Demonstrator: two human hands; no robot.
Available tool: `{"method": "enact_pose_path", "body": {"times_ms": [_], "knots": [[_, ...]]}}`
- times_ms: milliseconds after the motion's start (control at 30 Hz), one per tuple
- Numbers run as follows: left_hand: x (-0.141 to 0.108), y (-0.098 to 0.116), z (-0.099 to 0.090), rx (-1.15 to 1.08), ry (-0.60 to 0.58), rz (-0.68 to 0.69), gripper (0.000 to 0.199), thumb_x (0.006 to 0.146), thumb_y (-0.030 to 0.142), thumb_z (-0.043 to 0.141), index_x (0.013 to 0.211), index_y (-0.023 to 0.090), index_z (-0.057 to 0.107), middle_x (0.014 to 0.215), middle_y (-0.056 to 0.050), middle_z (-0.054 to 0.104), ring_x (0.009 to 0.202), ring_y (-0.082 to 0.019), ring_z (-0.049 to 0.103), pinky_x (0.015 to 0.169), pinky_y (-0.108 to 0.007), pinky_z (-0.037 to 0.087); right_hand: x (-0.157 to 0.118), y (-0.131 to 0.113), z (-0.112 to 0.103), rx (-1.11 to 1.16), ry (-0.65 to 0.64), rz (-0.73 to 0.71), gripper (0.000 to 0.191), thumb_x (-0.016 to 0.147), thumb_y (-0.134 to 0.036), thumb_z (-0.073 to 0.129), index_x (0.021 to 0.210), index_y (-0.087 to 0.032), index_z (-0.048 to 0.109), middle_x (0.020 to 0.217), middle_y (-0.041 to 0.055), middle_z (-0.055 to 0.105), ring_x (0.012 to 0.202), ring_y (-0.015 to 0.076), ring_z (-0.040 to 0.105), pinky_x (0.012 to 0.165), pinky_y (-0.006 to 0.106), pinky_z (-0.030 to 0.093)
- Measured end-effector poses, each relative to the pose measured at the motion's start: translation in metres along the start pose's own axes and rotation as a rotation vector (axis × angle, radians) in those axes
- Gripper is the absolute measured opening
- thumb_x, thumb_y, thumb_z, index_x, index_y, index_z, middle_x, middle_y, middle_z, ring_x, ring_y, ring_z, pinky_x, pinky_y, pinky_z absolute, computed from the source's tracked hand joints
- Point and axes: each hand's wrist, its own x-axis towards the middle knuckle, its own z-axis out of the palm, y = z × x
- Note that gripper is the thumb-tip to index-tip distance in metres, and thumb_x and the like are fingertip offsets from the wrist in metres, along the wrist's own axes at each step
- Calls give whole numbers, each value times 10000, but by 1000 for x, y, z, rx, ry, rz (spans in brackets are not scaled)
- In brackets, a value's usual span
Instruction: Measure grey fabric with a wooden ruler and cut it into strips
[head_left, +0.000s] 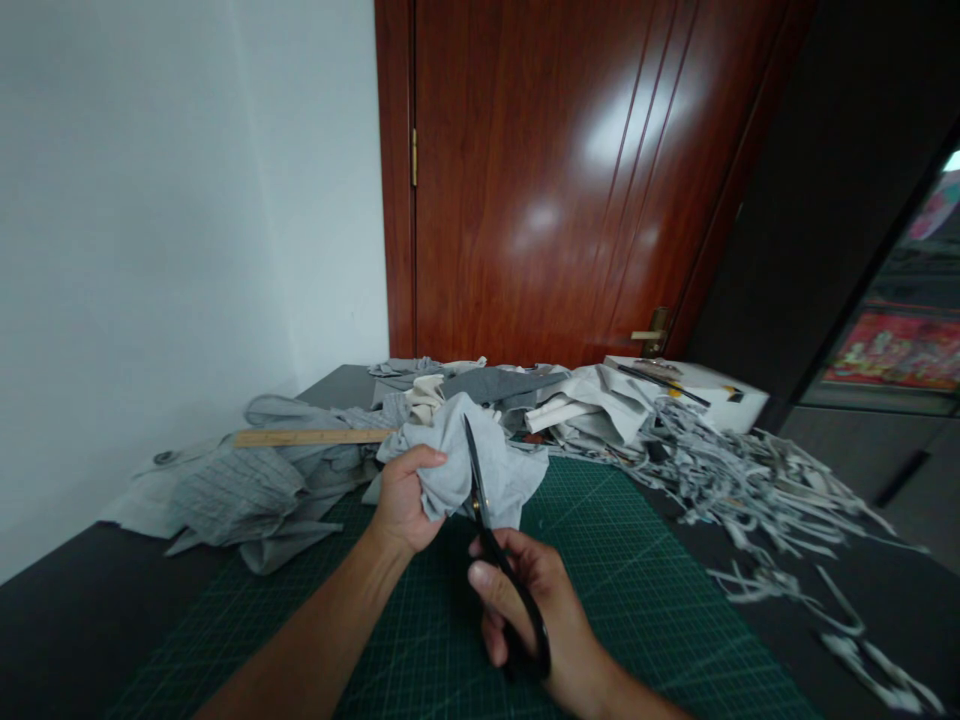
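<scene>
My left hand (406, 500) is closed on a bunched piece of light grey cloth (517, 468), its thumb lying on top. The cloth is lifted above the green cutting mat (600, 560). In my right hand (536, 590) is a pair of black-handled scissors (480, 492), pointing away from me. The blades lie against the cloth, one edge showing over it; whether they are parted I cannot tell. Behind my left hand, a wooden ruler (311, 437) rests on heaped grey fabric (247, 490).
Thin fabric strips (720, 470) are piled at the right of the dark table, with loose ones nearer me. A white box (720, 390) stands behind them, a dark stick across it. More cloth (600, 405) lies along the back, before a brown door (547, 180).
</scene>
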Motion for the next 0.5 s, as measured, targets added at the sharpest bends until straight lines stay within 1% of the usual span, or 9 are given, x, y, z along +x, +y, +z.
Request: {"method": "enact_pose_path", "body": {"times_ms": [100, 267, 500], "knots": [[0, 1, 1, 0, 13, -2, 676, 531, 48, 653, 1202, 105, 715, 846, -79, 819, 809, -342, 800, 811, -453, 664, 1, 0, 0, -12, -1, 15, 638, 794, -732, 765, 1012, -157, 596, 425, -97, 526, 303, 73, 433, 342, 158, 282], [-1, 2, 2, -4, 3, -12, 671, 538, 49, 646, 1204, 106, 717, 864, -82, 821, 832, -345, 801, 819, -449, 663, 0, -1, 1, -17, 7, 24, 651, 780, -729, 779, 1015, -151, 593, 419, -100, 516, 300, 73, 431, 340, 158, 279], [0, 2, 1, -14, 9, 4, 684, 528, 49, 655, 1206, 108, 716, 857, -84, 821, 847, -349, 799, 820, -451, 664, -1, -2, 2, -28, 16, 28, 663, 782, -733, 774, 1027, -145, 588, 425, -98, 525, 303, 70, 438, 341, 154, 275]]}}
